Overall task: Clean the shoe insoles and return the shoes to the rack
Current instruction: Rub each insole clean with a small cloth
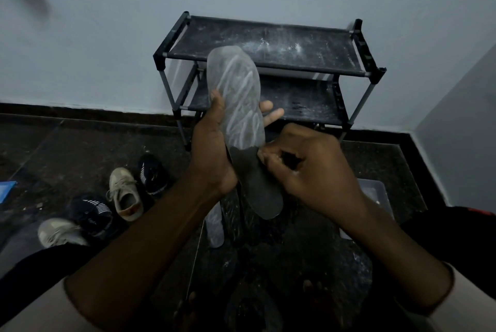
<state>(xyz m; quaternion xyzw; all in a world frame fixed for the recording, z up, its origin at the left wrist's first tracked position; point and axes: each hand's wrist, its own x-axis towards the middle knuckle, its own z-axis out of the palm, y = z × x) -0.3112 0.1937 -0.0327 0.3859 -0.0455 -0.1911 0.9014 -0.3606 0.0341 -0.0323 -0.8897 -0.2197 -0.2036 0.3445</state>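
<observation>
My left hand point(212, 149) grips a long insole point(237, 98) around its middle, holding it upright in front of the rack. Most of the insole is grey with pale streaks; its lower heel part is dark. My right hand point(308, 165) is curled at the insole's right edge and pinches a small dark thing there; what it is cannot be made out. The black two-tier shoe rack point(316, 68) stands against the wall, dusty with white powder and holding no shoes. Four shoes lie on the floor at the left: two beige point(126, 192) and two dark striped point(153, 174).
Another grey insole point(214, 227) lies on the dark floor below my hands. A clear plastic box point(375, 192) sits at the right. A blue object point(6, 189) shows at the left edge. Pale walls meet in a corner at the right.
</observation>
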